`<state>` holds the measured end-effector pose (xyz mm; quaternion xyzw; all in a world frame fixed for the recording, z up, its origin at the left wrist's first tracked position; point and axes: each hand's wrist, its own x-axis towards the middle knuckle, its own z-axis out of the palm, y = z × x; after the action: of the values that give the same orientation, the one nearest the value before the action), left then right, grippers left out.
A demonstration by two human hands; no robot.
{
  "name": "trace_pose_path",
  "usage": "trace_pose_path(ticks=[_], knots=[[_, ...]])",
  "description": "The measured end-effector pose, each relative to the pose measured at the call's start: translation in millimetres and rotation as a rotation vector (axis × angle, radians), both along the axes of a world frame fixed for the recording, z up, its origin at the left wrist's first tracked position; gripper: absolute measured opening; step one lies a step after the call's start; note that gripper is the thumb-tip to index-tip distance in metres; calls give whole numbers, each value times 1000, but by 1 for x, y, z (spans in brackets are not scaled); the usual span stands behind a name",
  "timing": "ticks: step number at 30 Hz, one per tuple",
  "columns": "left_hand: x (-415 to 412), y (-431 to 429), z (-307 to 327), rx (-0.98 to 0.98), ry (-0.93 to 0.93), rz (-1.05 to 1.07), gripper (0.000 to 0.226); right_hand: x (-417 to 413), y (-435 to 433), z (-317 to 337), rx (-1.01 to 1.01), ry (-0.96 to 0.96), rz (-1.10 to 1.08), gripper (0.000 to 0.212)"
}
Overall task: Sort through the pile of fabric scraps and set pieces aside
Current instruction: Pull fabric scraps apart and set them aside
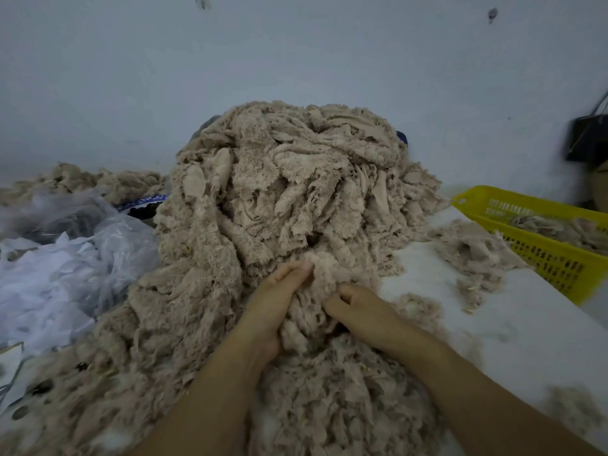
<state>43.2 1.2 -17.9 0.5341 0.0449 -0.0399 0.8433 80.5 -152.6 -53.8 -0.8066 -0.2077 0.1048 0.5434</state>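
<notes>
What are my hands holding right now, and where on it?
A clump of beige scraps at the front of the pile: left hand grips its left side, right hand pinches its right side.

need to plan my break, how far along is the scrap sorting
Early days. Done: a few scraps sit in the yellow basket. In hand: left hand and right hand grip a clump low on the pile. Left: nearly all of that tall pile.

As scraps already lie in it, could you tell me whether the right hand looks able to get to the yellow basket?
Probably yes: the yellow basket stands open-topped to the side of the right hand, only loose scraps between.
</notes>
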Motion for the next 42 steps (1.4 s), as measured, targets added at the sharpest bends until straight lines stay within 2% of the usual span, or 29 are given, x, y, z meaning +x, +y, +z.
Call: trace_pose_path(ticks=[2, 4, 6, 7, 10, 12, 13, 16, 21, 24, 26, 27, 28, 30, 31, 34, 36, 38, 42], knots=[[2, 2, 1, -25, -6, 27, 13, 2, -1, 2, 78, 60, -43, 28], [2, 3, 0, 20, -32, 11, 18, 4, -4, 3, 297, 204, -17, 55], [-1, 1, 1, 214, -104, -32, 24, 4, -6, 7, 442, 282, -16, 76], [-2, -2, -2, 373, -156, -55, 24, 4, -6, 9, 494, 295, -26, 76], [-2, -11, -10, 782, -273, -139, 14, 5, -6, 10, 634, 252, -50, 46], [-2, -11, -10, 850, -273, -180, 19, 6, -7, 11, 682, 219, -148, 22], [-1, -9, -9, 846, -265, -178, 26, 8, -8, 12, 694, 211, -199, 15], [0, 0, -7, 799, -249, -109, 42, 18, -16, 11, 740, 241, -313, 18], [1, 1, -4, 575, -175, 57, 35, 21, -19, 8, 718, 287, -299, 14], [1, 1, -2, 436, -119, 82, 21, 18, -17, 12, 703, 257, -258, 46], [1, 2, -2, 365, -112, 41, 24, 17, -17, 13, 703, 258, -236, 68], [0, 1, -2, 348, -110, 21, 27, 17, -17, 13, 718, 270, -220, 70], [-1, 1, -1, 354, -113, -2, 29, 16, -17, 13, 739, 279, -196, 60], [-2, -1, -1, 426, -113, -57, 24, 12, -14, 15, 763, 257, -130, 26], [-3, -2, -1, 457, -112, -87, 18, 10, -13, 14, 767, 248, -119, 20], [-4, -3, -2, 513, -87, -158, 8, 8, -10, 17, 797, 299, -161, 23], [-5, -1, -1, 517, -91, -138, 17, 8, -11, 22, 845, 328, -177, 16], [-4, 2, 0, 492, -90, -83, 31, 7, -14, 28, 918, 334, -222, 27], [-1, 3, 4, 356, -19, 82, 31, 6, -22, 34, 1056, 413, -296, 48]])
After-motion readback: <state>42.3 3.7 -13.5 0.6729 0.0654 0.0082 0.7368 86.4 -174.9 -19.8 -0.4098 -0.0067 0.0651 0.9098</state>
